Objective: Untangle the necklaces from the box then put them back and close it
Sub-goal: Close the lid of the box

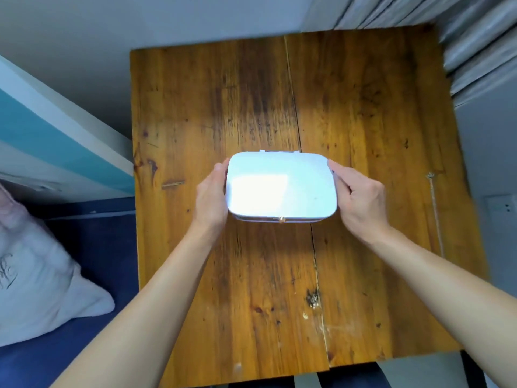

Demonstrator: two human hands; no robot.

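A white rounded box (281, 184) sits near the middle of the wooden table (223, 93). Its lid is down, and a small gold clasp (282, 219) shows on its near edge. My left hand (210, 196) grips the box's left side, thumb up by the far left corner. My right hand (361, 198) grips the right side with curled fingers. A thin chain necklace (436, 214) lies stretched out on the table to the right of the box, apart from both hands. What the box holds is hidden.
The table has a lengthwise crack (313, 242) running under the box. A bed with a blue sheet (92, 275) and a pale pillow (36, 275) lies to the left. Grey curtains (475, 46) hang at the far right.
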